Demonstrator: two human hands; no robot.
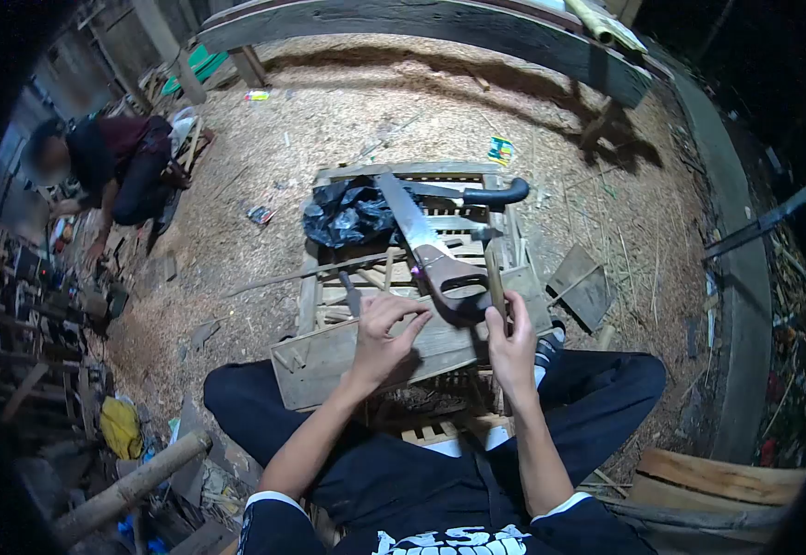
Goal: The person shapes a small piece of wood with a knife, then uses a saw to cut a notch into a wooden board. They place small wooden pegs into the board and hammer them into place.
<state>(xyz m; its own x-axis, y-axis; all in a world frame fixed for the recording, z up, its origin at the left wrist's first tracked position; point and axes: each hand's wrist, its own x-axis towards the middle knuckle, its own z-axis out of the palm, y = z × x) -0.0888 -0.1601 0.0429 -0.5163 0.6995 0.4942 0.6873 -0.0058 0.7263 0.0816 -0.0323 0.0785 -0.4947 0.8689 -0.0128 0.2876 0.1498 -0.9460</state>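
My right hand (512,344) is wrapped round the wooden handle of a hammer (495,277), whose metal head points away from me. My left hand (386,335) hovers at a wooden board (447,350) lying across my lap; its thumb and forefinger come together, and anything between them is too small to make out. Beyond the board, a handsaw (421,242) lies on a slatted wooden frame (309,291), its handle close to the hammer. A chisel-like tool (350,292) rests just past my left hand.
On the slatted frame lie a black plastic bag (347,217) and a long blade with a black handle (496,193). Another person (125,166) crouches at the left. A heavy wooden beam (421,23) spans the back. Wood scraps and shavings cover the ground (227,185).
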